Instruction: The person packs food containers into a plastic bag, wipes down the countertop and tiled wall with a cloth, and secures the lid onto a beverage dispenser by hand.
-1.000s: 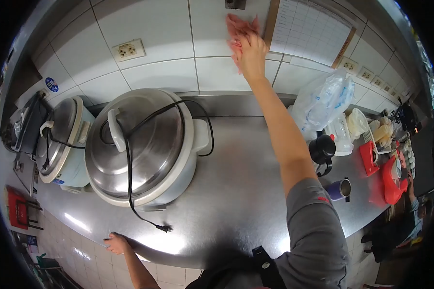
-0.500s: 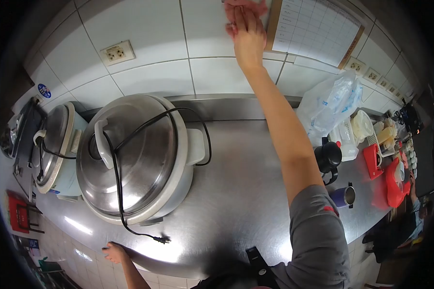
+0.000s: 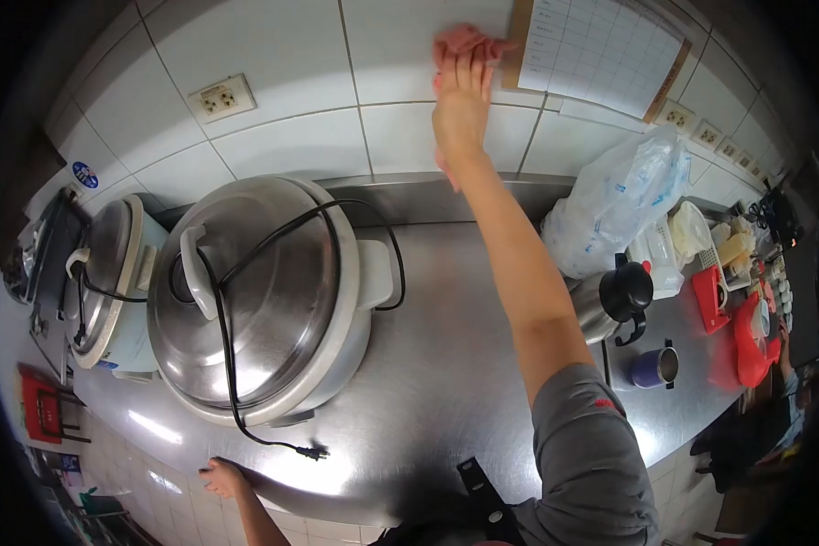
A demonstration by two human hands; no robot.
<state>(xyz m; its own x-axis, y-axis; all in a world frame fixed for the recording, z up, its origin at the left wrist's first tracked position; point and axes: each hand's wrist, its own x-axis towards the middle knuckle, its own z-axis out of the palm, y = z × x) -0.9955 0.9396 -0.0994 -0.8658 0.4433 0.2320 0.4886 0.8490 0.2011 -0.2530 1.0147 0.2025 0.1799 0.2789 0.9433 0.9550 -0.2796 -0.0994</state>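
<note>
Against the white tiled wall (image 3: pixel 273 150), my right hand (image 3: pixel 462 100) presses a pink cloth (image 3: pixel 469 44), its fingers lying over it, left of the clipboard with a chart (image 3: pixel 591 55). Part of the cloth shows below my palm. My left hand (image 3: pixel 223 478) is at the front edge of the steel counter (image 3: pixel 428 364), fingers apart, holding nothing. The nearest thing to it is the plug of the black cord that lies over the lid of a large rice cooker (image 3: pixel 255 300).
A smaller cooker (image 3: pixel 114 282) stands at the left. On the right are a plastic bag (image 3: pixel 614 205), a steel jug (image 3: pixel 610 300), a purple mug (image 3: pixel 653 367), a red bag (image 3: pixel 753 341) and baskets. A person (image 3: pixel 755 428) is at the far right. Outlets (image 3: pixel 221 98) are on the wall.
My right hand and the cloth have moved down the wall from half a second ago. My left hand stays at the counter edge.
</note>
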